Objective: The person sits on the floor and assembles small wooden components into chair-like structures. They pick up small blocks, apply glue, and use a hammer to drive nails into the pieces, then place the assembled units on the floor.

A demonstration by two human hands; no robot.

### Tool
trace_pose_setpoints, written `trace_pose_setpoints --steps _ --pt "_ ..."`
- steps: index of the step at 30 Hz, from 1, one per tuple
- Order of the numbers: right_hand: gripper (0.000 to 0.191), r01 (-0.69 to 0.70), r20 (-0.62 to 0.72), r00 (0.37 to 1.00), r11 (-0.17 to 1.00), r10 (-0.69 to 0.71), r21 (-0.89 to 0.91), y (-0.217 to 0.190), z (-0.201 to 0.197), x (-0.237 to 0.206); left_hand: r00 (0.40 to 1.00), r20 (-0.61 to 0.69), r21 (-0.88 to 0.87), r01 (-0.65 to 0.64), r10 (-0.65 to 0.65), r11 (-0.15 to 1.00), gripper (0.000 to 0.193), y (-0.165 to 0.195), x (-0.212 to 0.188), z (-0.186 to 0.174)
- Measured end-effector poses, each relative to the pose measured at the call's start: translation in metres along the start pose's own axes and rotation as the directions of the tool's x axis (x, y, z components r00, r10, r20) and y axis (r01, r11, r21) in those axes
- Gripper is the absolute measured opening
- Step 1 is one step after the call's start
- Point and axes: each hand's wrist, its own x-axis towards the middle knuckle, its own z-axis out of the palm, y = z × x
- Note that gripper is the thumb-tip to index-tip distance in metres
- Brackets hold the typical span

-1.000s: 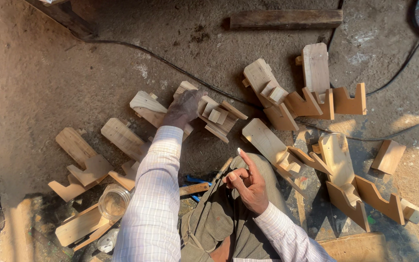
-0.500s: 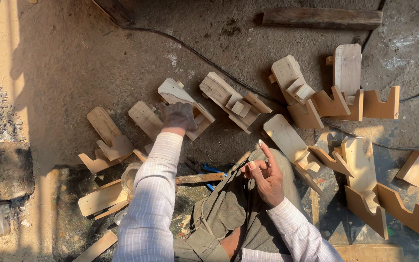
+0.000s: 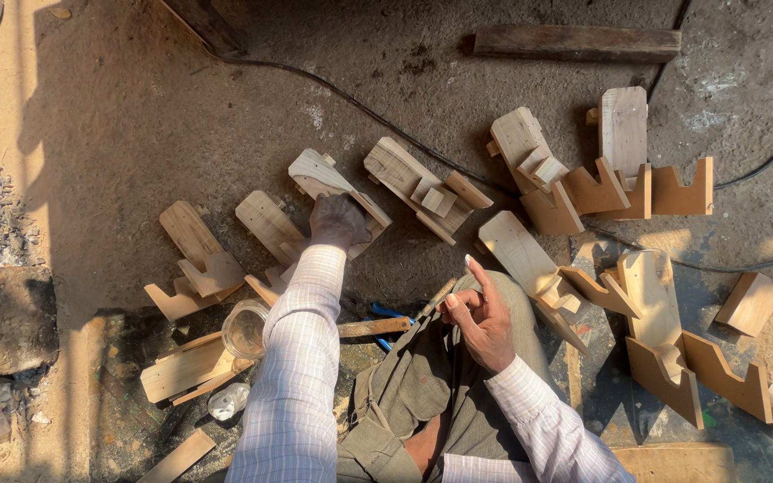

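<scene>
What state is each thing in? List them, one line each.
Left hand: closed on a wooden assembly.
Wooden assembly: lying on the ground, gripped at its near end.
Right hand: resting on the knee, fingers loosely curled, empty.
Glass jar: upright, open, no lid on.
Cable: slack, lying across the floor.
Plank: lying flat, untouched.

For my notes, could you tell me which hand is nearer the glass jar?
Left. The left hand is just above the glass jar; the right hand rests far right, on the knee.
</scene>
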Motion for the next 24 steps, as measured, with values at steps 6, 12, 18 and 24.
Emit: trace_pose_setpoints --steps 6,12,18,24 --pt "0.074 0.020 0.022 1.000 0.990 -0.017 -0.138 -0.011 0.008 0.003 0.995 0.033 -0.249 0.100 -0.095 0.963 0.090 -0.007 -0.010 -0.008" --pt "0.070 0.305 0.134 0.952 0.827 -0.275 -0.473 -0.024 0.046 0.043 0.981 0.160 -0.328 0.161 -0.113 0.931 0.056 -0.005 -0.031 -0.011" --pt "0.071 0.326 0.210 0.945 0.703 -0.251 -0.632 -0.039 0.103 0.113 0.986 0.151 -0.318 0.117 -0.072 0.941 0.036 -0.007 -0.054 -0.035" --pt "0.076 -0.123 0.069 0.977 0.794 0.203 -0.595 -0.037 0.125 0.126 0.990 0.134 -0.402 0.084 -0.032 0.912 0.041 -0.014 -0.055 -0.036"
